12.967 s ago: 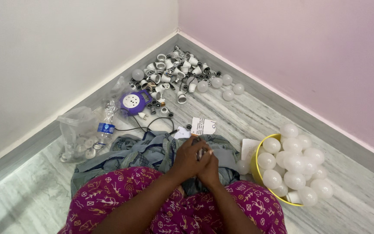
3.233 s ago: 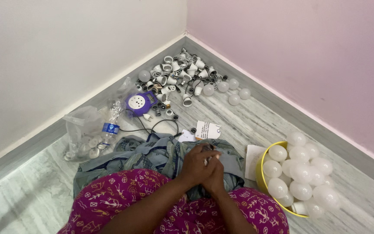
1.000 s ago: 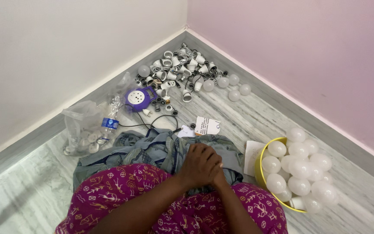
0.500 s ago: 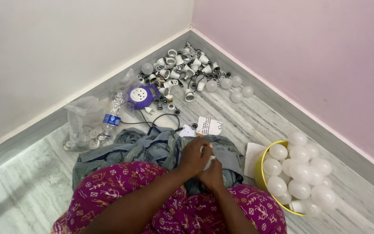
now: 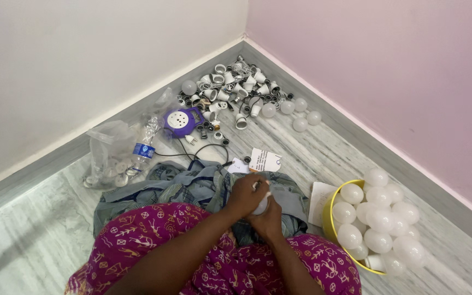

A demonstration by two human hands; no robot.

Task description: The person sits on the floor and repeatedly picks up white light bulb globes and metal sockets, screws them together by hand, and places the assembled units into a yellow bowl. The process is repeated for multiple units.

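Both of my hands meet over my lap, above a grey-blue cloth (image 5: pixel 192 188). My left hand (image 5: pixel 245 192) sits on top with its fingers curled around a small white bulb part (image 5: pixel 261 205). My right hand (image 5: pixel 269 219) cups the same part from below. Only a sliver of the white piece shows between the fingers. A yellow bowl (image 5: pixel 330 218) heaped with white bulb domes (image 5: pixel 381 218) stands on the floor just right of my hands.
A pile of white and dark bulb bases (image 5: pixel 230 93) fills the room corner, with loose domes (image 5: pixel 299 114) beside it. A purple cable reel (image 5: pixel 179 121), a plastic bag with a bottle (image 5: pixel 121 158), and paper cards (image 5: pixel 265 161) lie on the grey floor.
My hands stay clasped together over my lap; the fingers have shifted around the white part. The view has tilted slightly, sliding the floor items a little.
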